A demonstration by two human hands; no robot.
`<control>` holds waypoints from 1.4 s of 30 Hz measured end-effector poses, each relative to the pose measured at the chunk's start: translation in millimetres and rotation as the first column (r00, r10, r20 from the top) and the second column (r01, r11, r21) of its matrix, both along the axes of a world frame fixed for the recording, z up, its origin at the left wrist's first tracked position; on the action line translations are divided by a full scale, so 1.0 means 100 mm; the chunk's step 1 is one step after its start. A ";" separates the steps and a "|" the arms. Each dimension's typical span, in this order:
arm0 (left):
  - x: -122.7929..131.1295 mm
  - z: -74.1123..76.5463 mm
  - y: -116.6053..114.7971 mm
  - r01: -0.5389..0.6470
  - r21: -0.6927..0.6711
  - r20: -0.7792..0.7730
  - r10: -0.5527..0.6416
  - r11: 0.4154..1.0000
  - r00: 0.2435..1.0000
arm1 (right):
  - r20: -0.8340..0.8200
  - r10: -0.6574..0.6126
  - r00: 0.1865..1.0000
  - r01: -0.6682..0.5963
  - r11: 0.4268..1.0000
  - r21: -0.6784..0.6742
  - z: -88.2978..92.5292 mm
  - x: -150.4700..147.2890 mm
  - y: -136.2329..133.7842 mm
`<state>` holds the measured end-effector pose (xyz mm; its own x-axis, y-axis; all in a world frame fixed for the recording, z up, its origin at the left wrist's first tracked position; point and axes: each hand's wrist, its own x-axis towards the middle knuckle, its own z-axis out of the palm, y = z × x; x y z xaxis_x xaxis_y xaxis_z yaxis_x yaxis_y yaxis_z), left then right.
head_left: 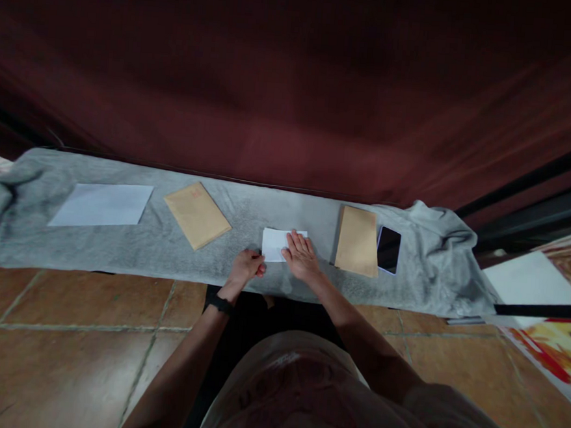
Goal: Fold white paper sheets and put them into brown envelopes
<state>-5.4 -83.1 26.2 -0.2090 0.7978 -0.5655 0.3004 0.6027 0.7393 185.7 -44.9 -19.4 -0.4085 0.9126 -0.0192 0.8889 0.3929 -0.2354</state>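
A small white folded paper (273, 244) lies on the grey cloth in front of me. My right hand (302, 257) rests flat on its right part, fingers stretched out and pointing away from me. At the paper's near left corner is my left hand (249, 265), fingers curled in, thumb and forefinger pinched at the edge. A dark band circles the left wrist. To the left of the paper lies a brown envelope (197, 215), set at a slant with a faint red mark. Right of my right hand sits a stack of brown envelopes (358, 240).
Farther left on the grey cloth (131, 252) lies a white sheet stack (103, 204). A dark-screened phone (389, 250) is beside the envelopes at right. Behind the narrow table hangs a dark red curtain (290, 142). Tiled floor shows below; a white board (535, 280) stands at far right.
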 end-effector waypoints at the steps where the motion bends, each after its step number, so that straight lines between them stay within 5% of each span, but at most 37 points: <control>1: 0.00 0.00 0.01 0.010 -0.008 -0.017 -0.010 1.000 1.000 | 0.001 0.000 1.000 0.000 1.000 0.002 0.00 0.00 0.00; 9: 0.00 0.05 0.04 0.068 0.000 -0.148 -0.067 0.998 0.987 | -0.037 0.000 0.999 0.002 0.999 0.042 -0.01 0.00 -0.04; 16: 0.07 0.11 -0.09 0.036 0.109 -0.366 0.007 0.993 0.931 | -0.062 -0.005 0.998 0.008 0.999 0.037 0.02 -0.02 -0.06; 18: 0.20 0.09 -0.11 0.105 0.259 -0.491 0.037 0.960 0.871 | -0.067 -0.006 0.998 0.009 0.999 0.038 0.03 -0.02 -0.07; 22: 0.55 -0.05 0.00 0.390 0.472 -0.577 -0.058 0.790 0.815 | -0.054 0.010 0.998 -0.007 0.999 0.044 0.04 -0.01 -0.09; 24: 0.68 -0.15 0.08 0.476 0.444 -0.623 -0.120 0.759 0.773 | -0.038 0.023 0.999 -0.022 0.999 0.042 0.04 0.00 -0.09; 30: 0.67 -0.35 0.18 0.515 0.343 -0.728 -0.124 0.786 0.674 | -0.060 0.031 0.998 -0.027 0.998 0.053 0.05 0.02 -0.08; 42: 0.40 -0.35 0.03 0.557 0.340 -0.791 -0.090 0.758 0.606 | -0.056 -0.011 0.998 0.012 1.000 0.002 0.11 0.20 -0.14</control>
<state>35.0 -80.0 -8.7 -0.0041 0.9888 0.1491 0.9379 -0.0479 0.3437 205.3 -58.8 -8.3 -0.3983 0.9172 0.0057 0.8788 0.3834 -0.2841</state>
